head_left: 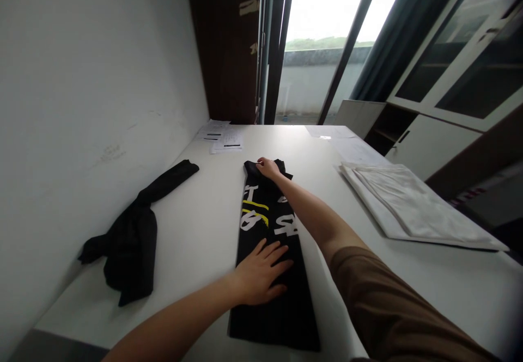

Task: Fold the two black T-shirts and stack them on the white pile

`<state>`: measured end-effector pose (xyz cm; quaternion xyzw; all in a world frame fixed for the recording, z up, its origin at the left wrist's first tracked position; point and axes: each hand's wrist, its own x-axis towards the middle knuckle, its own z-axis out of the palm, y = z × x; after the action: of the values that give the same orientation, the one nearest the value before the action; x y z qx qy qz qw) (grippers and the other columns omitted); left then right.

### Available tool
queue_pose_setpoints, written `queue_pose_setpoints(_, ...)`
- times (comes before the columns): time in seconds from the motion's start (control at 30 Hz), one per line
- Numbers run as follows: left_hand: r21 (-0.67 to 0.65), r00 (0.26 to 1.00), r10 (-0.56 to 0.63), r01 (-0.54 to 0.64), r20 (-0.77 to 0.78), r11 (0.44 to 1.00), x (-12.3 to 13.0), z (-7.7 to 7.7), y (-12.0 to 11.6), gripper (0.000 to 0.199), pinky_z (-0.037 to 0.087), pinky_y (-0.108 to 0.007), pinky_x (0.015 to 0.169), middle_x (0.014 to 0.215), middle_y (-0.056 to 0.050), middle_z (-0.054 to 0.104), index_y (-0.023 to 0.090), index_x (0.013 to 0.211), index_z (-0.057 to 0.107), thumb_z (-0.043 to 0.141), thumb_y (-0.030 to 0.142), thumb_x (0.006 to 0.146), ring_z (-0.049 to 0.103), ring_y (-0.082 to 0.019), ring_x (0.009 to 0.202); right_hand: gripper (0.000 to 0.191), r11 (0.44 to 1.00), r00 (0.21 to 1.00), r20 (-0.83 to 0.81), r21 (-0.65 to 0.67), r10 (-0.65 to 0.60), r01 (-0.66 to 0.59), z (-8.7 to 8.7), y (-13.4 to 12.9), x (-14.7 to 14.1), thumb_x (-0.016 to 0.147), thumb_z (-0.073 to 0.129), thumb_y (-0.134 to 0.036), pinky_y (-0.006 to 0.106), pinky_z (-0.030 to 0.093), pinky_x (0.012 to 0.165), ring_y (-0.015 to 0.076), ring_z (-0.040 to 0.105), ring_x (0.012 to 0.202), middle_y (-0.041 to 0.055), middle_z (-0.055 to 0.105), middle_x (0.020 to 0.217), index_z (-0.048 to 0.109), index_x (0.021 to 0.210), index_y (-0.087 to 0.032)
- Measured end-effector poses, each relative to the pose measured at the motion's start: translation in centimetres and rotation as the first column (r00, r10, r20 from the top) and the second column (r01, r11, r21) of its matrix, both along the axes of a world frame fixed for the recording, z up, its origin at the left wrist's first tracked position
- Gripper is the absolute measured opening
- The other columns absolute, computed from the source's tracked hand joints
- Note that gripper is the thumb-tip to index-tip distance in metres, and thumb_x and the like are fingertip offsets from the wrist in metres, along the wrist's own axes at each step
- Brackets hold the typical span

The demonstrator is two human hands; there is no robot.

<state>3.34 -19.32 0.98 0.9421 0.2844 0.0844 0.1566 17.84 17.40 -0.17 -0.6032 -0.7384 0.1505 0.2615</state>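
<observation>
Wall on the far left, white, running along the table [196, 226] edge. Table surface is white and carries three cloth items and two groups of paper.

Item one, leftmost: one black cloth [131, 242], crumpled, lying near the wall, well apart from both hands.

Papers, group one: a small stack of printed sheets [223, 136] at the far edge, near the wall corner.

Item two, centre: one black shirt [269, 296] with white and yellow print, folded into a long narrow strip running from the near edge toward the window. Left hand [261, 275] lies flat on the near half of the shirt, fingers spread, palm down, pressing and not gripping. Right hand [267, 167] reaches to the far end of the shirt, fingers curled on the fabric there; whether it pinches the cloth cannot be told. Right arm wears a brown sleeve [392, 307].

Papers, group two: loose sheets [330, 132] at the far edge, right of centre.

Item three, rightmost: one white cloth [412, 204], folded flat, apart from the shirt.
</observation>
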Motion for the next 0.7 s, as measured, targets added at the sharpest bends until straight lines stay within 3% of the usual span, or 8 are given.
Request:
queue_pose_setpoints(0.17,-0.035,1.000,-0.008,0.009,0.026,0.999,-0.4,0.7,0.1,0.061,0.014,-0.059,0.125,0.168,-0.010,0.026,0.025,0.157,0.038,0.043,0.055,0.104,0.020,-0.033,0.155,0.047,0.995,0.998,0.039,-0.093,0.039,-0.035,-0.4,3.0,-3.5,0.091,0.065,-0.046,0.034,0.048,0.096,0.0247,0.062,0.113,0.0057,0.071,0.118,0.060,0.133,-0.027)
queue_pose_setpoints(0.33,-0.057,0.999,-0.015,0.017,0.039,0.998,-0.6,1.0,0.3,0.061,0.014,-0.059,0.126,0.167,-0.010,0.028,0.025,0.158,0.037,0.040,0.054,0.105,0.021,-0.032,0.155,0.056,0.985,0.999,0.053,-0.174,0.012,-0.003,0.1,5.3,-3.9,0.085,0.071,-0.049,0.036,0.048,0.096,0.0261,0.062,0.111,0.0074,0.070,0.115,0.059,0.134,-0.025)
queue_pose_setpoints(0.47,-0.072,0.999,-0.010,0.014,0.047,0.997,-0.6,0.8,0.5,0.059,0.014,-0.060,0.125,0.167,-0.010,0.028,0.024,0.157,0.038,0.040,0.053,0.105,0.021,-0.032,0.155,0.047,0.943,0.984,-0.087,-0.282,0.155,-0.174,0.8,6.8,-3.3,0.080,0.080,-0.045,0.029,0.051,0.083,0.0198,0.064,0.085,0.0034,0.071,0.095,0.067,0.120,-0.022)
queue_pose_setpoints(0.6,-0.083,0.999,-0.003,0.006,0.044,0.997,-0.5,0.8,0.5,0.059,0.015,-0.061,0.125,0.168,-0.009,0.027,0.025,0.157,0.038,0.040,0.053,0.105,0.021,-0.032,0.155,0.042,0.892,0.939,-0.246,-0.324,0.242,-0.315,1.2,7.8,-2.4,0.079,0.081,-0.042,0.024,0.051,0.072,0.0145,0.060,0.074,-0.0001,0.069,0.086,0.070,0.115,-0.023)
queue_pose_setpoints(0.7,-0.083,1.000,-0.002,0.005,0.030,0.997,-0.4,0.9,0.6,0.059,0.016,-0.060,0.125,0.168,-0.008,0.026,0.025,0.157,0.037,0.040,0.053,0.105,0.021,-0.031,0.156,0.043,0.778,0.876,-0.370,-0.431,0.310,-0.457,1.4,8.3,-1.6,0.079,0.081,-0.036,0.024,0.051,0.069,0.0147,0.060,0.072,-0.0003,0.071,0.086,0.071,0.119,-0.025)
